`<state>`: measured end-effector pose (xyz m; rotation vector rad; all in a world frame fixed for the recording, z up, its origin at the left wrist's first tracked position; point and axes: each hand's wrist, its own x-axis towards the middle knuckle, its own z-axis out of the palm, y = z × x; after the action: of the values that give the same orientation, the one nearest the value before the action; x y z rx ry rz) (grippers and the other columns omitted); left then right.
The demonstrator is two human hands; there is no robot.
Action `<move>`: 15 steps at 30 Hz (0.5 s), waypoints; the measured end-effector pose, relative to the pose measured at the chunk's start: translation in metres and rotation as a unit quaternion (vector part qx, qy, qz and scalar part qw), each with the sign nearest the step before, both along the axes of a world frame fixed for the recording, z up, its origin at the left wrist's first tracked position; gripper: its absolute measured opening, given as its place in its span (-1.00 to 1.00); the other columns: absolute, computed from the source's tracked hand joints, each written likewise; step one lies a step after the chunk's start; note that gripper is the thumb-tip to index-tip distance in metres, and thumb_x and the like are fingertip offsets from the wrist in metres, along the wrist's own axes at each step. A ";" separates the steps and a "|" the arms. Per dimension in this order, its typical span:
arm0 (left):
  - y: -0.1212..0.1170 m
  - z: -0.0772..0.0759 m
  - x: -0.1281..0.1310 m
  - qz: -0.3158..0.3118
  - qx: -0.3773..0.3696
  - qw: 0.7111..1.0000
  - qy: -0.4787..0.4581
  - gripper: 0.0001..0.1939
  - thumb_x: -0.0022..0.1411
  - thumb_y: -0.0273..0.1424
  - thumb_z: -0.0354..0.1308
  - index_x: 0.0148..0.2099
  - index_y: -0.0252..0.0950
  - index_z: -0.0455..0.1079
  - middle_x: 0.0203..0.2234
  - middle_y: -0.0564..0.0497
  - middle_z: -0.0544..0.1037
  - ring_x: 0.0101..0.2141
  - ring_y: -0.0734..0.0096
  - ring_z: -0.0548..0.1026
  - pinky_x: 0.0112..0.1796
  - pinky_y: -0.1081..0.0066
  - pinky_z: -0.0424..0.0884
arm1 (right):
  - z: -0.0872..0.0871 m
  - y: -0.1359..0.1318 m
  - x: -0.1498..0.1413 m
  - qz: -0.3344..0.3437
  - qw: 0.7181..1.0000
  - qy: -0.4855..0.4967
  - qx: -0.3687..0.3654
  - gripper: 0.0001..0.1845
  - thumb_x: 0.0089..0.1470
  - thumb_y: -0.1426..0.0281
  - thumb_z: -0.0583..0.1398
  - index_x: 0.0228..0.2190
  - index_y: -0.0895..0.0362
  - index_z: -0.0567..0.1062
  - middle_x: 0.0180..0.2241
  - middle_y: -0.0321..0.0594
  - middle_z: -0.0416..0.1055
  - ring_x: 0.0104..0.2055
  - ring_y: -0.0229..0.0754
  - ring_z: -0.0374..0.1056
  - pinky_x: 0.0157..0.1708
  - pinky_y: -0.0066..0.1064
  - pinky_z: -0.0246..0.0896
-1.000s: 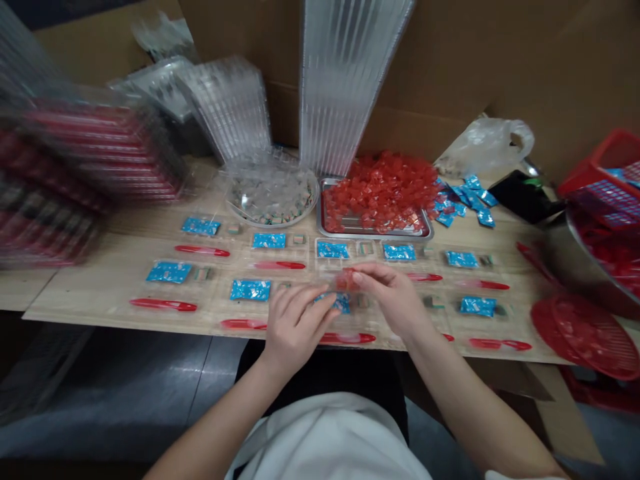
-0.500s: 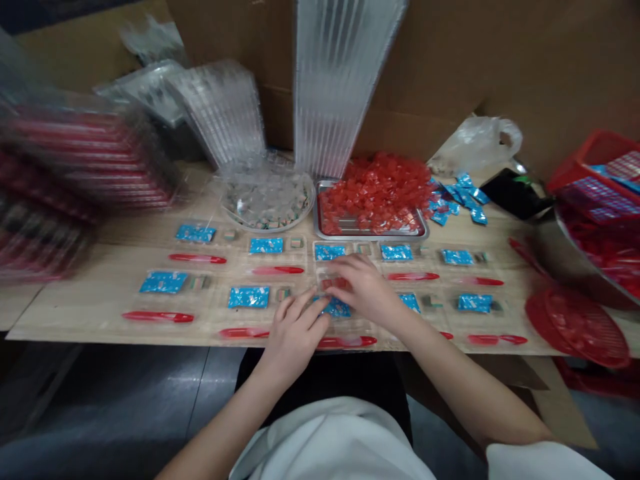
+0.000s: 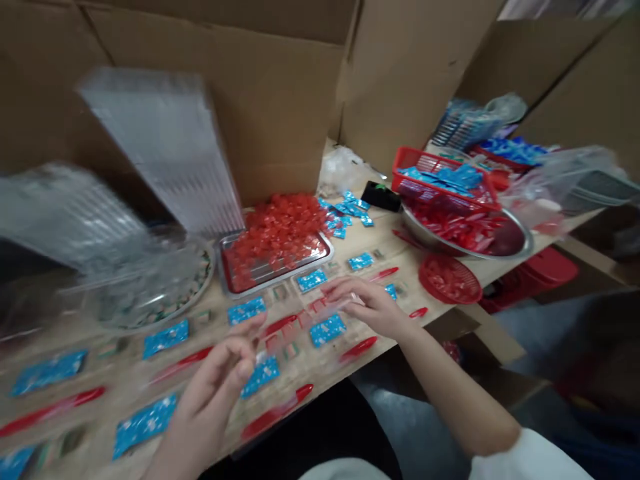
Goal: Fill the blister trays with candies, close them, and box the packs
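at the bench's left end, a blurred stack of clear plastic trays (image 3: 63, 217) and a tall ribbed tray stack (image 3: 160, 150) stand before a cardboard carton (image 3: 260, 100), beside a round plate (image 3: 200, 280) of striped wrapped sweets. the left hand (image 3: 213, 380) narrows to a pinch on the near edge of a clear blister tray (image 3: 305, 320), which slants between both hands. the right hand (image 3: 373, 307), fingers loosely spread, reaches its far corner; whether it grips there cannot be told. around them, blue sachets (image 3: 327, 330), red plastic spoons (image 3: 357, 350) and small striped packs (image 3: 293, 351) sit in laid-out sets across the bench (image 3: 330, 370). much remains unpacked: a steel tray (image 3: 270, 283) is heaped with red wrapped sweets (image 3: 275, 233), and loose blue sachets (image 3: 345, 210) lie just beyond it. to the right, a red plastic basket (image 3: 440, 180) of blue packets sits on a steel bowl (image 3: 520, 250) of red packs, with a round red sieve (image 3: 450, 279) near the bench's front edge. no brand or lettering is legible on any pack.
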<state>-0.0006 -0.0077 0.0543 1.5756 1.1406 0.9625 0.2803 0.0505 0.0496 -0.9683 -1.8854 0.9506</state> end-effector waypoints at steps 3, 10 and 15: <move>0.038 -0.007 0.053 -0.051 -0.162 0.972 -0.162 -0.74 0.29 -0.18 -0.08 -0.07 -0.19 0.20 0.09 -0.18 0.35 -0.04 0.16 0.46 -0.11 0.10 0.43 | -0.001 0.019 0.034 -0.087 0.990 0.028 -0.111 -0.75 0.08 0.29 0.17 -0.19 0.13 0.43 -0.32 -0.20 0.48 -0.34 -0.25 0.41 -0.32 -0.37 0.32; 0.138 -0.048 0.209 0.033 -0.113 0.990 0.073 -0.69 0.24 -0.45 0.02 0.03 -0.33 0.16 -0.30 -0.10 0.52 -0.34 0.37 0.56 -0.29 0.33 0.47 | -0.020 0.074 0.145 -0.313 0.903 -0.213 -0.203 -0.72 0.09 0.34 0.10 -0.21 0.21 0.49 -0.35 -0.15 0.49 -0.44 -0.30 0.35 -0.53 -0.52 0.20; 0.149 -0.059 0.235 0.066 0.003 0.984 0.164 -0.41 0.09 -0.43 0.19 0.15 -0.40 0.12 -0.06 -0.31 0.38 0.02 0.05 0.36 -0.01 0.13 0.26 | -0.043 0.089 0.170 -0.325 0.859 -0.338 -0.208 -0.74 0.04 0.35 0.13 -0.39 0.24 0.58 -0.47 -0.14 0.49 -0.43 -0.23 0.33 -0.49 -0.50 0.10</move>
<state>0.2344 0.1413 -0.0051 1.7223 1.4862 0.8097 0.4501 0.1390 0.0068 -2.2610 -1.6586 0.6343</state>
